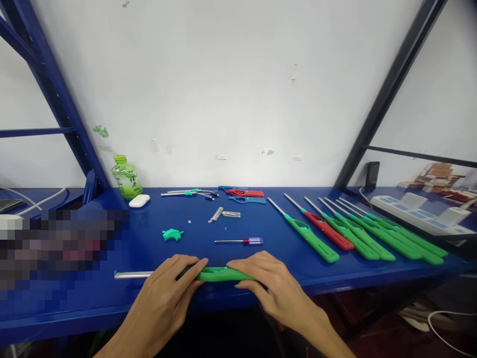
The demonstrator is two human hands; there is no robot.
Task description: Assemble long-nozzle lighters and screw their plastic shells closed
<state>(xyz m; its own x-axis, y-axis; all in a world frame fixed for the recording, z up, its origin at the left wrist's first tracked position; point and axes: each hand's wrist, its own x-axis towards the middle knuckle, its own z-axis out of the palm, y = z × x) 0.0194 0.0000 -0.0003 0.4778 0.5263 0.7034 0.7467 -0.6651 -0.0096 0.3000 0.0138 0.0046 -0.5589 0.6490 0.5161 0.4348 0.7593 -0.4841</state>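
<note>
Both my hands grip one green long-nosed lighter [219, 274], held level near the table's front edge. My left hand [171, 291] wraps round its trigger end, and the silver barrel sticks out to the left. Around the handle end my right hand [276, 288] is closed, fingers on top and thumb below. Just beyond lies a screwdriver [242, 241] with a clear purple and red handle. Left of it are turquoise plastic trigger pieces [172, 234]. Two small clear fuel tanks [225, 214] lie farther back.
Several green lighters [313, 241] and a red one [331, 233] lie in a row at right. Loose barrels with wires [190, 193] and red and blue casing halves [246, 194] are at the back. A green bottle [127, 179] and white case [139, 201] stand back left on the blue table [149, 219].
</note>
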